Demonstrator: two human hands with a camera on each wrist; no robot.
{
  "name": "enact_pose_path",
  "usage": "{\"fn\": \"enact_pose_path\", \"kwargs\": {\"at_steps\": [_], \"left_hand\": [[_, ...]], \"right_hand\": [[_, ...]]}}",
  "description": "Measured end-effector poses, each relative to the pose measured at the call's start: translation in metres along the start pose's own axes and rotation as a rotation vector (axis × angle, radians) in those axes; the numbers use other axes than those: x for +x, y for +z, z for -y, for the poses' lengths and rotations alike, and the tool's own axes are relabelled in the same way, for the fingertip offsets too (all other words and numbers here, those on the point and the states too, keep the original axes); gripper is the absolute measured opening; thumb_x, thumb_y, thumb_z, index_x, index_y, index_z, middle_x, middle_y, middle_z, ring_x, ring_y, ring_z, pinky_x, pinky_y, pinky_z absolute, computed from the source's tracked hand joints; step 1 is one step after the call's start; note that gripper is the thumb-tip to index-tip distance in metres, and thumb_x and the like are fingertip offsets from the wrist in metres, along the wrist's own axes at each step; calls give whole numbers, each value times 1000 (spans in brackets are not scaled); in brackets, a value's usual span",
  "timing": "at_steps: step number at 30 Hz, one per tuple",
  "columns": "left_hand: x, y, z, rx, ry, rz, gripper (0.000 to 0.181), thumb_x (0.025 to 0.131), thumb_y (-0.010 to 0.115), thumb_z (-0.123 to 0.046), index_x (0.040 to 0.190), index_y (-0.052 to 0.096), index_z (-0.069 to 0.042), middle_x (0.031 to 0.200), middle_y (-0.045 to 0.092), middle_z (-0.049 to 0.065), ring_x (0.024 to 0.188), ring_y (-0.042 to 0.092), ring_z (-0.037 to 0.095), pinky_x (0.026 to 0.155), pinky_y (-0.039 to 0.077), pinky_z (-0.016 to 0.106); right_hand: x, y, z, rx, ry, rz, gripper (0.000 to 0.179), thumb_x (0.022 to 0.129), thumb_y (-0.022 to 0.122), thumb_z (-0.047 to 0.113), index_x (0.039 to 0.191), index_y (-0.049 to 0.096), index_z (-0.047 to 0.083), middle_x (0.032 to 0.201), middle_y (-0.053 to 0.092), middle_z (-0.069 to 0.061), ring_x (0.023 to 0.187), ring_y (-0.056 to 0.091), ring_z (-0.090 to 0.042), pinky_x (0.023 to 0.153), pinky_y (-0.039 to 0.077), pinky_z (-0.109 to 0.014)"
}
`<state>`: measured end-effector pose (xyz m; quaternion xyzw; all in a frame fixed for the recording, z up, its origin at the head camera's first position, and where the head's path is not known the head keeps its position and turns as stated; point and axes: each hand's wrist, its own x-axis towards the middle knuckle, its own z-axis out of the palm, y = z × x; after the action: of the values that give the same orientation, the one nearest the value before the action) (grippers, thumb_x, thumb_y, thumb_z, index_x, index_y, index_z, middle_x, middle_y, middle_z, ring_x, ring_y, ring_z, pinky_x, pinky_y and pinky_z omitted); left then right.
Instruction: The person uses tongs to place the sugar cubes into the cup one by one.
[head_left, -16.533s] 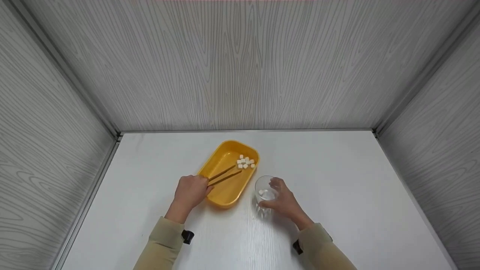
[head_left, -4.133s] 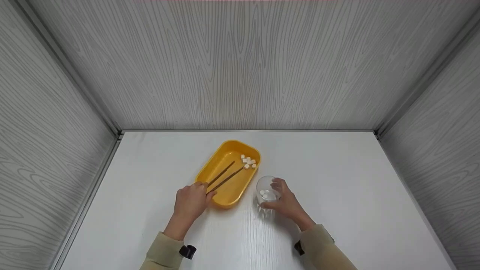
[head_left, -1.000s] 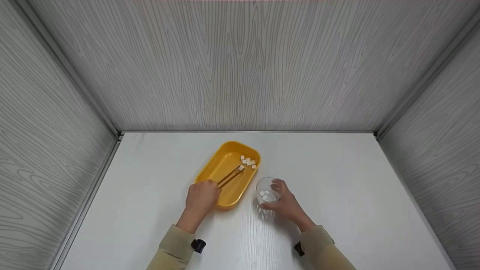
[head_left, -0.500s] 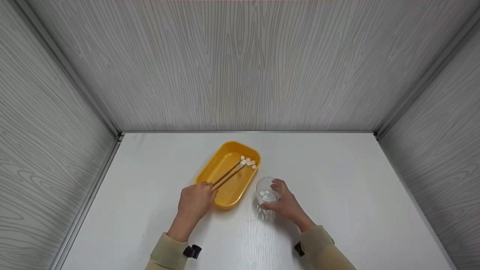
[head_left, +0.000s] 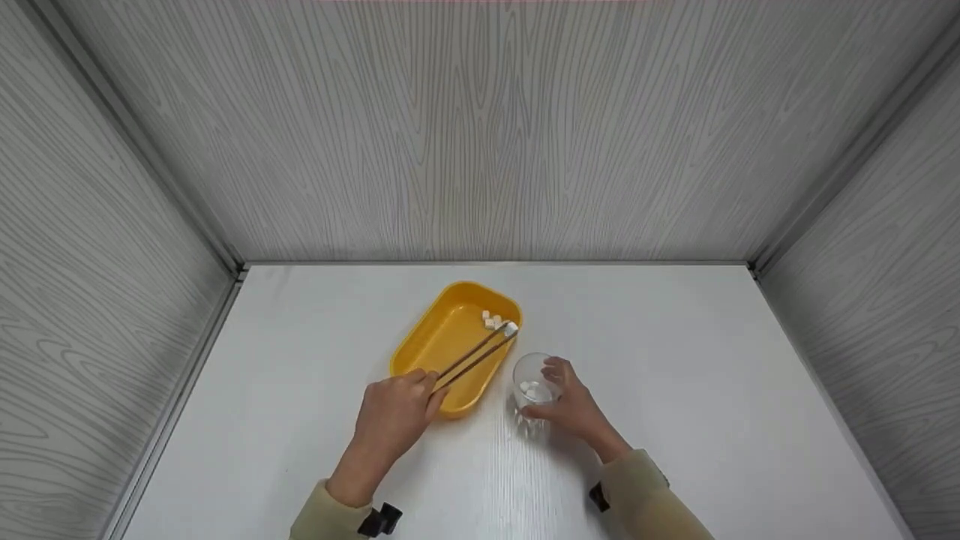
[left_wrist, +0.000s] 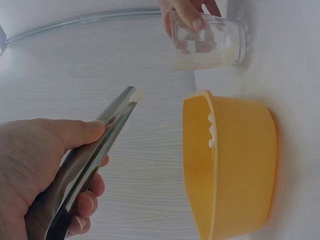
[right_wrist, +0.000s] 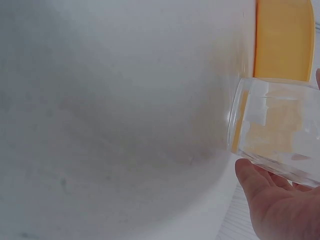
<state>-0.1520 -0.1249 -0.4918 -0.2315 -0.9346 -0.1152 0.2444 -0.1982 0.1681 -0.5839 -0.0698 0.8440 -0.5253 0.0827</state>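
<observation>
Metal tongs point(head_left: 476, 357) are gripped in my left hand point(head_left: 394, 412), thumb on one arm and fingers curled round the other in the left wrist view. Between the tong tips sits a small white cube point(left_wrist: 138, 94), raised above the rim of the yellow tray point(left_wrist: 245, 160). Several more white cubes point(head_left: 490, 322) lie at the tray's far right end. To the tray's right stands a clear cup point(head_left: 530, 369), upright on the table, with small white pieces at its bottom. My right hand point(head_left: 574, 409) holds the cup from its right side, thumb and fingers around it.
The white table point(head_left: 660, 360) is bounded by a grey wood-grain panel point(head_left: 480, 135) at the back and similar panels at left and right. Tray and cup stand close together, with a narrow gap between them.
Over the last second the tongs, with the cube between their tips, have lifted and swung right to the tray's right rim. The right hand and cup have stayed put.
</observation>
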Motion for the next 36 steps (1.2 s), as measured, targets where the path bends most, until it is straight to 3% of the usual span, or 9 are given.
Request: {"fn": "enact_pose_path", "kwargs": {"at_steps": [10, 19, 21, 28, 36], "left_hand": [[0, -6, -14, 1, 91, 8, 25, 83, 79, -28, 90, 75, -4, 69, 63, 1, 48, 52, 13, 43, 43, 28], [0, 0, -19, 18, 153, -3, 26, 81, 81, -31, 82, 72, -7, 67, 60, 0, 59, 56, 15, 57, 50, 34], [0, 1, -19, 17, 144, -2, 27, 80, 81, -32, 81, 71, -7, 67, 59, 1, 59, 55, 15, 58, 49, 34], [0, -1, -11, 15, 55, 74, 31, 82, 80, -34, 85, 71, -5, 65, 57, 2, 49, 45, 12, 43, 41, 29], [-1, 0, 1, 11, -75, 116, 35, 82, 79, -33, 94, 74, -2, 72, 63, 5, 49, 48, 14, 46, 46, 30]], "right_hand": [[0, 0, 0, 6, -19, 0, 96, 71, 90, 26, 144, 33, 5, 142, 45, -22, 134, 39, -40, 103, 35, -56], [1, 0, 0, -5, 1, -3, 93, 71, 90, 25, 144, 33, 10, 142, 46, -20, 135, 39, -38, 104, 33, -56], [0, 1, 1, -11, 0, -4, 93, 71, 90, 25, 143, 33, 11, 142, 46, -19, 135, 39, -37, 105, 33, -56], [0, 0, 0, -28, 1, -3, 95, 71, 90, 29, 144, 33, 8, 143, 46, -18, 134, 41, -36, 104, 34, -55], [0, 1, 0, -35, -4, -4, 95, 71, 89, 29, 145, 33, 8, 144, 46, -19, 135, 39, -37, 105, 32, -56]]}}
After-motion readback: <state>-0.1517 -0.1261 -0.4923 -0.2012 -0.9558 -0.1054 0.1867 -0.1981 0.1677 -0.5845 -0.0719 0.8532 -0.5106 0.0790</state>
